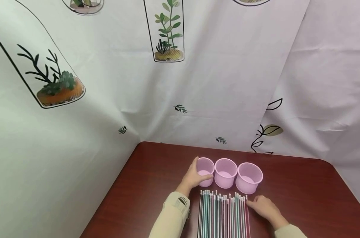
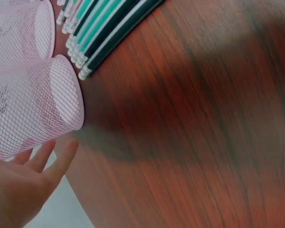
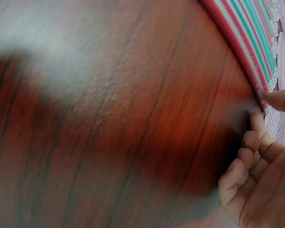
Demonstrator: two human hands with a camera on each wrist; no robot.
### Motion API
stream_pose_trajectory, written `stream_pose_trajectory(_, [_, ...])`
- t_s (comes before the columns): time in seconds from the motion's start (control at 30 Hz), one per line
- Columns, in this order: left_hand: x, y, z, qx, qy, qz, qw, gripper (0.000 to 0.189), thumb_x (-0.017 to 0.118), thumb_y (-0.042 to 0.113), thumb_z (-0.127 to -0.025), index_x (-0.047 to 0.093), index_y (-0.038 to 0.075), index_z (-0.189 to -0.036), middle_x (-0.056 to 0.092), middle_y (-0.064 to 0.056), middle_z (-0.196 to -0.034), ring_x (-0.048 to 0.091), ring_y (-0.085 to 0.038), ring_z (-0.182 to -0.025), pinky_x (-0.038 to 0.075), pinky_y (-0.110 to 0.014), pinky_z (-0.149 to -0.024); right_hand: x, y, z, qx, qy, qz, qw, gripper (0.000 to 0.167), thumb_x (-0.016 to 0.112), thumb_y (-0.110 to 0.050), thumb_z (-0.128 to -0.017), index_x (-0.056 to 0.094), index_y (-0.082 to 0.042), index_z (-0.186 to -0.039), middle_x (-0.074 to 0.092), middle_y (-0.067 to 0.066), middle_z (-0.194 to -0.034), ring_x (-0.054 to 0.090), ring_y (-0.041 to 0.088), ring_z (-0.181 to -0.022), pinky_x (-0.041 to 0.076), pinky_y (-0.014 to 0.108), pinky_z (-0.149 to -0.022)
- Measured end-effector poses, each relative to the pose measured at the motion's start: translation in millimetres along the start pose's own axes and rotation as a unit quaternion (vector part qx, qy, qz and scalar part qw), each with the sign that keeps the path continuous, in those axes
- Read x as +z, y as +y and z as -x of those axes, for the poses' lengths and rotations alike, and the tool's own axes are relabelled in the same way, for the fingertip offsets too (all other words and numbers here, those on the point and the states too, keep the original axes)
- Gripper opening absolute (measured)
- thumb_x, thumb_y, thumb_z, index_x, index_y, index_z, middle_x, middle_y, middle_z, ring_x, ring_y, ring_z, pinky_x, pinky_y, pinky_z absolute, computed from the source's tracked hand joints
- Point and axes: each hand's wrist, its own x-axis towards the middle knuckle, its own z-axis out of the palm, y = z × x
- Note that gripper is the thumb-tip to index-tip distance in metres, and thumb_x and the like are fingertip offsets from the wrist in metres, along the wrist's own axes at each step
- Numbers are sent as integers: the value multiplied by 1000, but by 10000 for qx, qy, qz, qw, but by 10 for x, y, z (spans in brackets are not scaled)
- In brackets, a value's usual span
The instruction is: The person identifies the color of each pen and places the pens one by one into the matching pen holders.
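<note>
Three pink mesh pencil cups stand upright in a row: a left cup [image 1: 205, 167], a middle cup [image 1: 225, 173] and a right cup [image 1: 249, 178]. My left hand [image 1: 193, 177] holds the left cup from its outer side, thumb across the front and fingers along the far side. Below the cups lies a row of pencils [image 1: 217, 215] side by side, green, black and red striped, their white eraser ends towards the cups. At the right end of that row, my right hand [image 1: 264, 207] pinches the eraser end of a red pencil [image 3: 244, 52] between thumb and index finger, other fingers curled.
The dark red wooden table [image 1: 305, 191] has a back edge against a white cloth backdrop [image 1: 227, 82] printed with plants in jars. Another stretch of cloth [image 1: 49, 158] hangs along the table's left side.
</note>
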Motion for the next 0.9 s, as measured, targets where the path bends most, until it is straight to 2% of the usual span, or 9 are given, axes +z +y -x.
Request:
stream_pose_trajectory(0.2, [3,28,12,-45,5,166,9999,104,82,39,-65,22,15,-146,38,-22,-137,48,-37,-114,39,-55,-92,-28,-75,-6,313,-46,134,9994,41,66,-47,-73,58,-8,-70,61,11,-72,56,24,-64,41,43,-52])
stream_pose_trajectory(0.4, [3,23,32,-86,35,134,9999,102,81,40,-66,23,16,-146,39,-21,-136,50,-36,-110,41,-55,-89,-43,-109,0,433,-80,273,9987,46,68,-50,-71,60,-4,-73,63,18,-78,59,31,-69,43,48,-54])
stream_pose_trajectory(0.73, [-7,77,-2,-119,58,-33,9999,102,81,44,-64,24,20,-146,42,-18,-134,51,-34,-109,41,-56,-87,-37,-120,-35,695,-4,190,9974,42,66,-47,-71,58,-7,-67,61,18,-75,57,27,-66,42,49,-53])
stream_pose_trajectory(0.9, [-1,58,10,-168,63,-45,9998,103,82,44,-64,24,20,-145,41,-19,-134,50,-34,-110,41,-56,-88,3,-108,-11,641,52,264,9976,37,65,-43,-71,53,-9,-60,58,15,-69,54,26,-62,42,47,-51])
